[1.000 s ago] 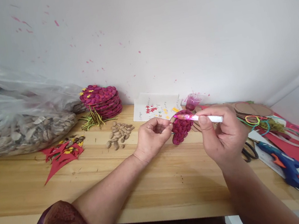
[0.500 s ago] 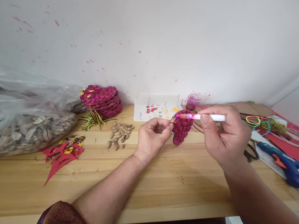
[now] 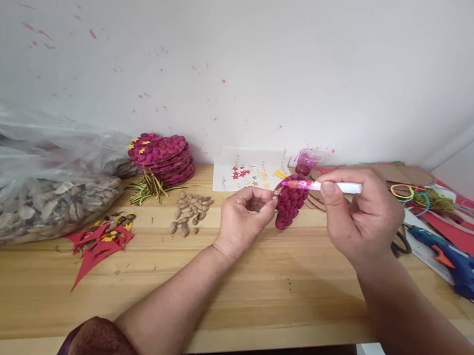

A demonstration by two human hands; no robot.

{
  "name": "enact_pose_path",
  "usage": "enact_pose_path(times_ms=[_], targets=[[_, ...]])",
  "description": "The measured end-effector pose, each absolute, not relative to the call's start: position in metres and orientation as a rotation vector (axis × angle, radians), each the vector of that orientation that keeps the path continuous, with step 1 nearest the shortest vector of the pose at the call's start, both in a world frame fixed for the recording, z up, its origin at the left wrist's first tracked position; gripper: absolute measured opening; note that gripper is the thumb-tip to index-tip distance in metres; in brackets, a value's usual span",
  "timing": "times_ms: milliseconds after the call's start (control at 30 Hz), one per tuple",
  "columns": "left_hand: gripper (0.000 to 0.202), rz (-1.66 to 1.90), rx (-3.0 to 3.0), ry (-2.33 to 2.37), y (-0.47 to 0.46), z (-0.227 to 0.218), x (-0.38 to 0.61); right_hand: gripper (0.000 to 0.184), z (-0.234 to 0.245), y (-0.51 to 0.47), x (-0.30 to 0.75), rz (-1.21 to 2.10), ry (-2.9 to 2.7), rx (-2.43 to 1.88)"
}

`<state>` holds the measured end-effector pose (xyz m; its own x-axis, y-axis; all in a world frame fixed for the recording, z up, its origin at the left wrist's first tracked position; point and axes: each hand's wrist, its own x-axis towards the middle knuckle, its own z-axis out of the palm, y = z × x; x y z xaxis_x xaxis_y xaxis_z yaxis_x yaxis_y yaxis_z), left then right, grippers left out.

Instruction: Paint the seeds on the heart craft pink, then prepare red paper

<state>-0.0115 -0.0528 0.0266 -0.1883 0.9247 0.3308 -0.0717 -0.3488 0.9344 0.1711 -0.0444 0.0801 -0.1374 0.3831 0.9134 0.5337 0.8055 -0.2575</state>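
Observation:
My left hand [image 3: 243,218] is curled, pinching a small brown seed [image 3: 274,191] between thumb and fingertips. My right hand [image 3: 362,214] grips a thin white brush [image 3: 323,186] with a pink-stained tip, and that tip touches the seed. Just behind the hands a magenta seed-covered disc [image 3: 289,205] lies on the wooden table [image 3: 245,284]. A small pile of loose brown seeds [image 3: 189,211] sits to the left of my left hand.
A stack of magenta discs [image 3: 162,158] stands by the wall with green stems [image 3: 149,190]. A clear bag of husks [image 3: 26,181] fills the left. Red paper scraps [image 3: 97,243], a sticker sheet [image 3: 248,169], a pink paint cup [image 3: 306,160], a blue glue gun [image 3: 450,260], rubber bands [image 3: 408,192] and scissors [image 3: 398,245] lie around.
Both hands have stayed almost in place; the brush has shifted slightly right while its tip stays at the seed.

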Motion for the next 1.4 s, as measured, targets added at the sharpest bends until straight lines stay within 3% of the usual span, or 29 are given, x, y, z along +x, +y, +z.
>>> enact_pose_path(times_ms=[1400], targets=[[0.017,1.625,1.241,1.064,-0.0523,0.029,-0.0134,0.015,0.0876,-0.0473,0.1685,-0.283,-1.971,-0.568]])
